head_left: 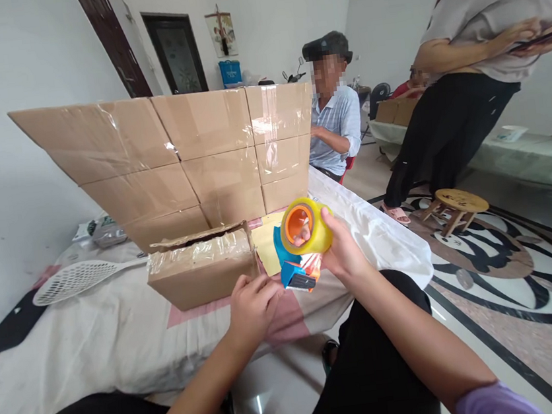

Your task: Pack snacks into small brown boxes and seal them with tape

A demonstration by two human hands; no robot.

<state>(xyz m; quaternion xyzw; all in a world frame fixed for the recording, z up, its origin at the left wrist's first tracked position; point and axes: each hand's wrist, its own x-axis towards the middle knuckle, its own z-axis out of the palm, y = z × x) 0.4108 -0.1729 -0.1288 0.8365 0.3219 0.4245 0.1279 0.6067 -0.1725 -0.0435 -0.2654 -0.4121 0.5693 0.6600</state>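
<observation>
My right hand (338, 248) is wrapped round a tape dispenser (300, 277) with blue and orange parts. A thick roll of yellowish tape (319, 228) on an orange core sits on it, raised above the table's front edge. My left hand (254, 302) is closed beside the dispenser's lower end, its fingertips pinched together near the cutter side; what they grip, if anything, is hidden. Just beyond my left hand lies a cardboard box (205, 283), with shiny clear tape along its top and a torn-looking flap. Behind it rises a stack of several taped boxes (217, 127).
A white perforated plastic paddle (75, 282) lies on the cloth-covered table (96, 334) at the left. Yellow paper (266, 244) is beside the box. Across the table sits a person in a light shirt (340, 116); another stands at the right, near a wooden stool (462, 200).
</observation>
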